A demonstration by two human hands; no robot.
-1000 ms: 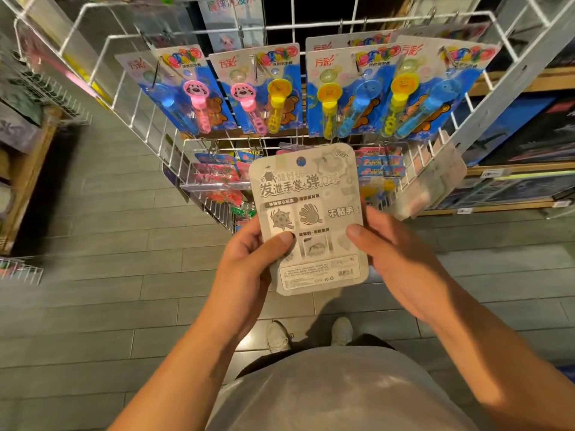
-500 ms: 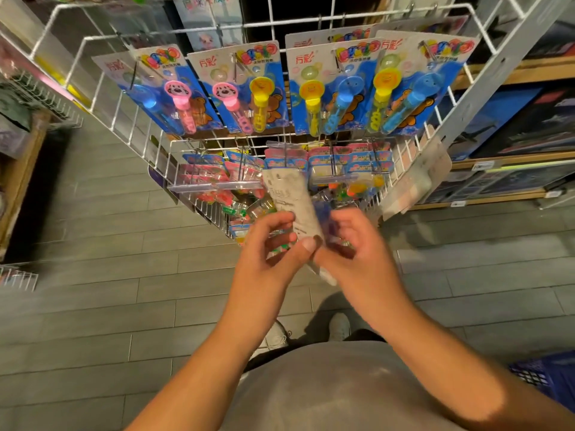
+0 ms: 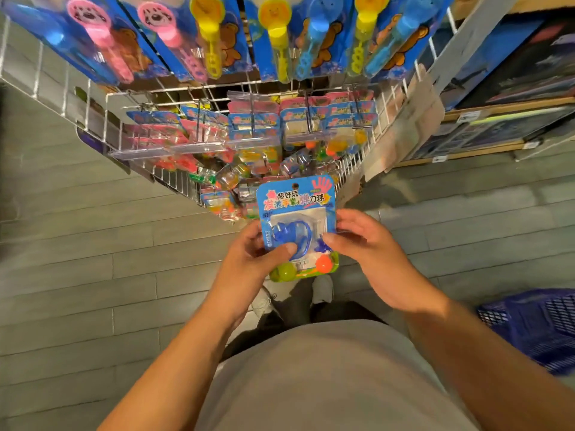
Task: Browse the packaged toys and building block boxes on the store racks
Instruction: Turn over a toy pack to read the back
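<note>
Toy pack [image 3: 297,225] held face-up between both hands, long axis running away from the body toward the wire rack [image 3: 102,119].

Left hand [image 3: 249,262] pinches the pack's lower left edge, thumb across the blister; right hand [image 3: 367,247] pinches the right edge, thumb on the front. Each hand is equally near, the pack just in front of the chest. Its hang hole points at the rack's lower row of hooks [image 3: 308,119], just beyond and above. Higher up hang bubble wand cards [image 3: 273,35]. Grey plank floor [image 3: 77,275] lies below, boxed sets on shelves [image 3: 497,126] stand right, and a blue basket [image 3: 535,328] sits near the right arm.
</note>
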